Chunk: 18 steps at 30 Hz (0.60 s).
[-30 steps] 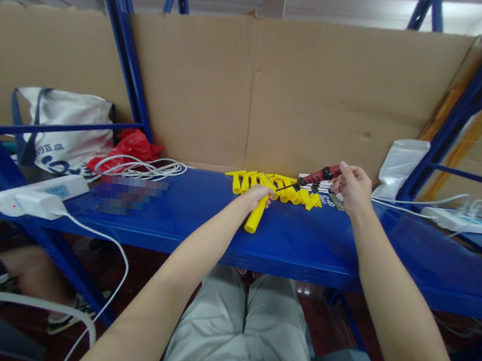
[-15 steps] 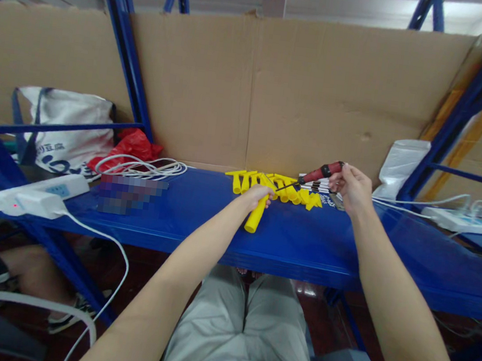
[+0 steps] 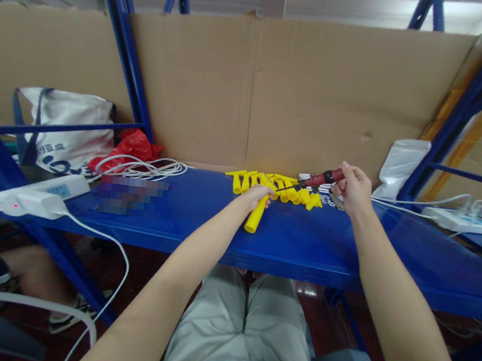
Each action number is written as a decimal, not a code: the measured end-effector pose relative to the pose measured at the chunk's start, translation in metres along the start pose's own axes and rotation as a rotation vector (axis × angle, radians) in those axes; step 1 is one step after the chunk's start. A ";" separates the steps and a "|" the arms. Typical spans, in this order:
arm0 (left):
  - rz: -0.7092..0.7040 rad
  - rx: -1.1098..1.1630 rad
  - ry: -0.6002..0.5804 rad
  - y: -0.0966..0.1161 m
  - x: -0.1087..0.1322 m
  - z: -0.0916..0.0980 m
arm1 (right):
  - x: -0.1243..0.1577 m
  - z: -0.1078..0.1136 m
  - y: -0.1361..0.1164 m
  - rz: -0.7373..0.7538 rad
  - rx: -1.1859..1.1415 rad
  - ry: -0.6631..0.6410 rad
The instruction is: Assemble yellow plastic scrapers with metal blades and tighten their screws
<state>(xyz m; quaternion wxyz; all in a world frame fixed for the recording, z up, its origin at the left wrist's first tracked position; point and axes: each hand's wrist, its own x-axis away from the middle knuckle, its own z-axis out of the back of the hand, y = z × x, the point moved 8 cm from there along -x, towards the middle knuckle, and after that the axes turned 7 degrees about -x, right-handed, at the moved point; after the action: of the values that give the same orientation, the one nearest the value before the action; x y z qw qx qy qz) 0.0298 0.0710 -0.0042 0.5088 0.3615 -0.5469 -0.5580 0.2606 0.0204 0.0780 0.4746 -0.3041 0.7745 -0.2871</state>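
My left hand (image 3: 262, 196) is closed around a yellow tube-shaped piece (image 3: 253, 222), whose open lower end points toward me above the blue shelf. In my right hand (image 3: 353, 187) is the end of a red-handled screwdriver (image 3: 324, 179), pinched between the fingers. Its thin dark shaft slopes down to the left and meets the yellow piece at my left hand; the exact contact is hidden by the fingers. Behind the hands lies a row of several similar yellow pieces (image 3: 294, 196), with some small yellow parts (image 3: 314, 201) at its right end.
The blue shelf (image 3: 200, 222) has cardboard (image 3: 321, 97) behind it. Coiled white cable (image 3: 154, 169), a red bag (image 3: 133, 145), a cloth bag (image 3: 70, 136) and a power strip (image 3: 41, 191) are at left. A white pouch (image 3: 400, 168) stands at right. Another person's leg (image 3: 36, 272) shows below left.
The screwdriver's handle has shifted slightly lower, and my right fingers have moved a little at its end. My left hand and the yellow tube-shaped piece keep their place.
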 end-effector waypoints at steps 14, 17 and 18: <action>0.002 -0.007 0.005 0.000 0.001 0.000 | 0.000 -0.006 0.002 -0.053 -0.055 -0.057; 0.001 -0.006 0.004 0.000 0.001 0.000 | 0.000 -0.003 0.004 -0.061 -0.052 -0.023; 0.002 -0.006 0.006 0.000 0.001 0.000 | 0.000 -0.002 0.004 -0.058 -0.051 -0.018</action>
<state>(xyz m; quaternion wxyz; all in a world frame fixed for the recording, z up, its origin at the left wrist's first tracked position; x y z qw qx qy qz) 0.0294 0.0701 -0.0041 0.5119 0.3612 -0.5440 -0.5582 0.2576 0.0237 0.0757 0.4652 -0.3408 0.7681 -0.2783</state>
